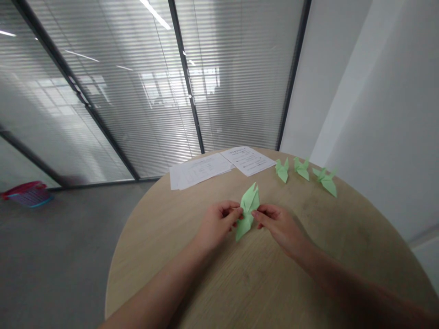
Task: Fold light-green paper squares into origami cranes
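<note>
A light green origami crane (249, 201) is held just above the middle of the round table, its long body tilted and its wings spread up and down. My left hand (222, 219) pinches its left side between thumb and fingers. On the opposite side, my right hand (276, 224) grips the paper the same way, thumb on top. The fingertips behind the paper are partly hidden. Three finished-looking green paper cranes stand toward the back right: a left one (282, 171), a middle one (302, 168) and a right one (326, 182).
The wooden table (154, 237) has a curved edge. Printed sheets (202, 170) lie at its back, with another sheet (248, 160) overlapping them. Behind is a glass partition with blinds (236, 91); a white wall (384, 114) rises at right. A pink and blue basket (29, 194) sits on the floor.
</note>
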A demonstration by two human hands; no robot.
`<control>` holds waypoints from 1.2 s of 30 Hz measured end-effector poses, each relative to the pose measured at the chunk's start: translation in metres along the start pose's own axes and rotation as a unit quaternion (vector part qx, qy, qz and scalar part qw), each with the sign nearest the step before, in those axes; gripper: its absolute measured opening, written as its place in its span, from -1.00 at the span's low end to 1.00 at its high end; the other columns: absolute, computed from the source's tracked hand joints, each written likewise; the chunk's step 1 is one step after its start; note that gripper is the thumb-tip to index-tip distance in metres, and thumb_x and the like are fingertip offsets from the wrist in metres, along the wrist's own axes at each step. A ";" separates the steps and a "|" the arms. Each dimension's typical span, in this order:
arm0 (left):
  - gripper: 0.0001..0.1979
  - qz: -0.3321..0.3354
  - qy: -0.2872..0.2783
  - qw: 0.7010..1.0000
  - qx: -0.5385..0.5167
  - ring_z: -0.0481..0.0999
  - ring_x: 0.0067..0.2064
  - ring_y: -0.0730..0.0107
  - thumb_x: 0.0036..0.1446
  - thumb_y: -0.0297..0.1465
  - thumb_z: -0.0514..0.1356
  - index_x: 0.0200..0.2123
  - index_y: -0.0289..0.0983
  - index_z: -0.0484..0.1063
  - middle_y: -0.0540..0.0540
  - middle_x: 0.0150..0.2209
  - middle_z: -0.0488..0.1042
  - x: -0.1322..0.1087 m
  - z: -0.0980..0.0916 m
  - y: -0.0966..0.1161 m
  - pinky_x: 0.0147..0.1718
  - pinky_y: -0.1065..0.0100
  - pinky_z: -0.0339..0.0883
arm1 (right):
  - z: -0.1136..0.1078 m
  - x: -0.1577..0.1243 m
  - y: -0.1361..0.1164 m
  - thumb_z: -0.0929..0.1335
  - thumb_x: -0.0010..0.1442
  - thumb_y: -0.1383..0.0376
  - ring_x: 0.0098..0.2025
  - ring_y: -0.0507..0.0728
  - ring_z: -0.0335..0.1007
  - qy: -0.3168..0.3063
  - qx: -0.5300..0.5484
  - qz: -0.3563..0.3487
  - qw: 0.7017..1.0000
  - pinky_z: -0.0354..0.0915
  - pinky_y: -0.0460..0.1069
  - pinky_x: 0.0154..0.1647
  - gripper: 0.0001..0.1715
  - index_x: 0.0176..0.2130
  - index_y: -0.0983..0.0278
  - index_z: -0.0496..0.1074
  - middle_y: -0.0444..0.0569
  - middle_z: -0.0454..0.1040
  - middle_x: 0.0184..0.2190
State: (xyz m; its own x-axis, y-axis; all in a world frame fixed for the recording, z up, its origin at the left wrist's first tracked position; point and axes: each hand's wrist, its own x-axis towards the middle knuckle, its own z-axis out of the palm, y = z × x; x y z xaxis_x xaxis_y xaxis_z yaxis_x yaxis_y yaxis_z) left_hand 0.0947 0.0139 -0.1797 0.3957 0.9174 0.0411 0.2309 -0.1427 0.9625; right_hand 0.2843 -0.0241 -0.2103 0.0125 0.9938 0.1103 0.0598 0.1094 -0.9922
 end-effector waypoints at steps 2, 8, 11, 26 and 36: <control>-0.67 0.002 0.002 1.000 -0.001 0.46 -0.45 0.41 0.14 -0.16 0.25 -0.21 -0.30 0.61 -0.09 -0.39 0.58 -0.002 0.001 0.001 -0.50 0.41 0.30 | 0.000 -0.001 -0.001 0.43 0.13 0.00 -0.40 0.12 0.37 0.001 -0.007 -0.007 1.000 0.27 -0.01 -0.36 -0.69 -0.34 0.18 0.57 -0.07 0.53 -0.40; -0.72 0.033 0.020 0.999 0.012 0.50 -0.41 0.36 0.14 -0.20 0.27 -0.29 -0.31 0.61 -0.10 -0.42 0.56 -0.002 0.002 0.002 -0.45 0.38 0.35 | 0.002 -0.003 0.000 0.40 0.16 -0.08 -0.38 0.15 0.42 0.003 -0.012 0.005 1.000 0.35 0.03 -0.32 -0.57 -0.43 0.21 0.54 -0.03 0.50 -0.45; -0.74 0.048 0.029 0.998 0.013 0.46 -0.42 0.38 0.13 -0.22 0.28 -0.29 -0.31 0.62 -0.10 -0.40 0.57 -0.001 0.002 -0.002 -0.43 0.36 0.37 | 0.003 -0.003 0.001 0.42 0.13 -0.09 -0.30 0.19 0.48 0.005 0.014 0.019 1.000 0.42 0.07 -0.26 -0.58 -0.34 0.20 0.59 0.01 0.57 -0.33; -0.46 0.017 0.034 0.990 -0.133 0.48 -0.45 0.40 0.00 -0.23 0.39 0.03 -0.33 0.42 0.02 -0.46 0.49 0.002 0.012 -0.012 -0.53 0.42 0.37 | 0.009 -0.002 0.002 0.55 -0.01 0.17 -0.47 0.07 0.41 0.038 0.161 0.030 0.986 0.41 -0.03 -0.48 -0.34 0.06 0.18 0.39 -0.17 0.50 -0.42; -0.71 0.002 -0.008 0.999 -0.050 0.41 -0.44 0.40 0.07 -0.20 0.28 -0.36 -0.34 0.60 -0.07 -0.47 0.50 0.004 0.008 -0.013 -0.44 0.37 0.36 | 0.009 -0.002 0.008 0.49 0.06 0.07 -0.36 0.11 0.42 -0.015 0.085 0.033 0.996 0.39 -0.05 -0.45 -0.71 -0.25 0.19 0.58 -0.05 0.54 -0.35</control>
State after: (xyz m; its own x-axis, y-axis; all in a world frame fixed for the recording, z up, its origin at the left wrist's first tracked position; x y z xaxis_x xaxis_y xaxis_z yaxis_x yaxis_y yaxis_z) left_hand 0.1003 0.0169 -0.1939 0.4104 0.9110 0.0411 0.1393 -0.1072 0.9844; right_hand 0.2759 -0.0256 -0.2189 -0.0200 0.9987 0.0463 -0.1093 0.0438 -0.9930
